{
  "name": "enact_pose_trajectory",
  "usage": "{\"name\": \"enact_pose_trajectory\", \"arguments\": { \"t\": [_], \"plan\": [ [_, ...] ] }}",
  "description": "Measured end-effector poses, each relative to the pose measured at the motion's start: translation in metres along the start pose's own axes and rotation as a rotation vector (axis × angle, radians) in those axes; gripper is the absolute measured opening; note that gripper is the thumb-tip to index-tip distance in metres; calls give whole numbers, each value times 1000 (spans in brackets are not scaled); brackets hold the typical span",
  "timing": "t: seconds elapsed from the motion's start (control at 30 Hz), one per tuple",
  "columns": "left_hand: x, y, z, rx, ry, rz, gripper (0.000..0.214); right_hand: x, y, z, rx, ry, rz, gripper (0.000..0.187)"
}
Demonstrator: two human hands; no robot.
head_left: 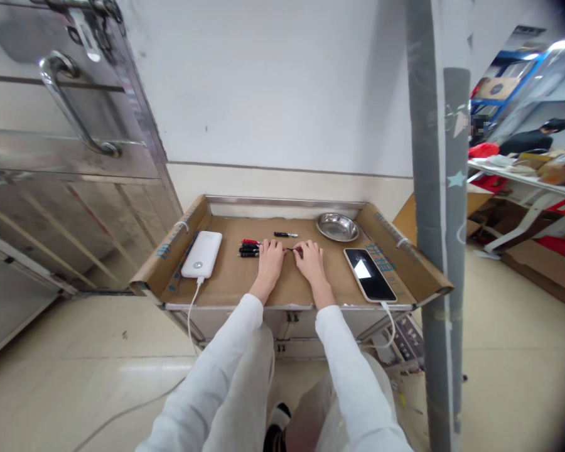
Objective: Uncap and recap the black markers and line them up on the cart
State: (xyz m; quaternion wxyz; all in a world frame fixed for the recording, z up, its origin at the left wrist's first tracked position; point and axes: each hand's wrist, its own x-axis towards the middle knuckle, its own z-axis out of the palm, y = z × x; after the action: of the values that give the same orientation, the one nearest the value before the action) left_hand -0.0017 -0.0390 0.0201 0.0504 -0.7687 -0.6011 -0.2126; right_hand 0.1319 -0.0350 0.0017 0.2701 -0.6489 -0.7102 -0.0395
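My left hand (270,258) is closed and rests low over the tray, just right of a small row of black pens (247,249) and a red pen (251,242). What its fingers grip is mostly hidden. My right hand (311,258) pinches one end of a thin dark piece (290,250) that spans the small gap between both hands. Its kind is too small to make out. Beyond the hands, a single black pen with a silvery end (285,235) lies crosswise on the cardboard.
The cardboard-lined tray (230,285) has raised sides. A white power bank (202,254) with a cable is at left. At right are a round metal dish (338,227) and a cabled phone (370,275). A grey wrapped pole (440,251) stands beside the tray; a person sits far right.
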Motion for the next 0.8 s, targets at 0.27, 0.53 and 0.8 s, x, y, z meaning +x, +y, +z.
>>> {"name": "enact_pose_trajectory", "arguments": {
  "t": [0.27, 0.53, 0.8],
  "plan": [
    [0, -1, 2, 28, 14, 6, 21, -4, -3, -5, 4, 10, -6, 18],
    [0, -4, 4, 5, 36, 11, 22, -6, -4, -9, 6, 23, -11, 21],
    [-3, -2, 1, -52, 46, 85, 22, -8, -6, -14, 53, 34, -44, 27]
  ]
}}
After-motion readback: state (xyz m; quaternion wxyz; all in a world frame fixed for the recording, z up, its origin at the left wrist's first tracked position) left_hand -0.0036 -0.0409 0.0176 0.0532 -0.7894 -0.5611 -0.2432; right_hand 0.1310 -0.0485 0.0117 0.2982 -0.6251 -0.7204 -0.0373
